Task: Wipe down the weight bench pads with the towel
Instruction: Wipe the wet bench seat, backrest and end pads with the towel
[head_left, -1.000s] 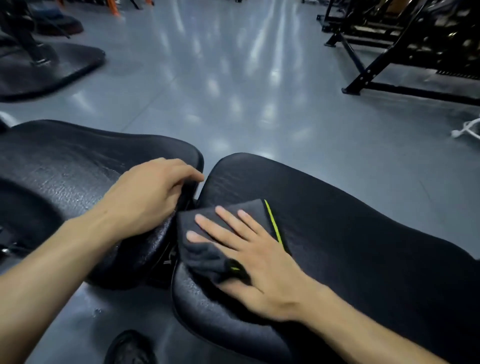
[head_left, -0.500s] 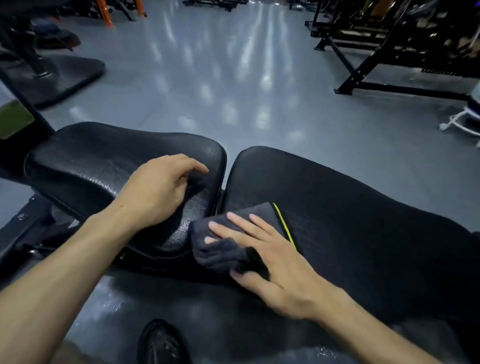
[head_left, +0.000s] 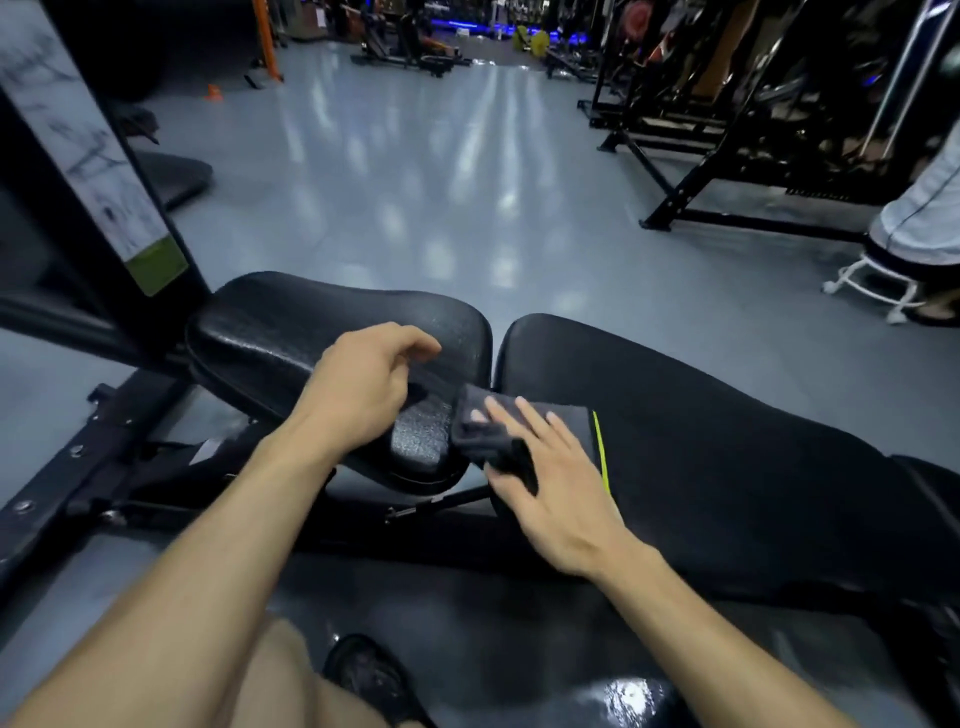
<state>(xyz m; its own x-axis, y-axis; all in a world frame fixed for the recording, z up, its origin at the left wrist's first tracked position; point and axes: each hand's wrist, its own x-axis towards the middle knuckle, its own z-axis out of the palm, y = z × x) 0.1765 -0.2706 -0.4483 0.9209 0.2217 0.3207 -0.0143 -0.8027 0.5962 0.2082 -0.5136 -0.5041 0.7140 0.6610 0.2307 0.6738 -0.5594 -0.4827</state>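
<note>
The bench has two black pads: a short seat pad (head_left: 311, 332) on the left and a long back pad (head_left: 727, 431) on the right, with a narrow gap between them. A dark grey towel (head_left: 467, 436) with a yellow-green edge lies folded over the near left corner of the back pad, its left end reaching the seat pad. My right hand (head_left: 550, 483) presses on the towel with straight fingers, and a fold bunches by the thumb. My left hand (head_left: 363, 384) rests on the seat pad with loosely curled fingers, holding nothing.
A black upright (head_left: 78, 156) with a white label rises at the left, and the bench frame (head_left: 119, 467) runs below it. Black racks (head_left: 727, 156) line the right. A person sits on a white stool (head_left: 872, 286) at far right. My shoe (head_left: 369, 675) is below.
My right hand has slid the towel left toward the gap and the seat pad's end. My left hand's fingers have let go of the seat pad's edge. The view has risen.
</note>
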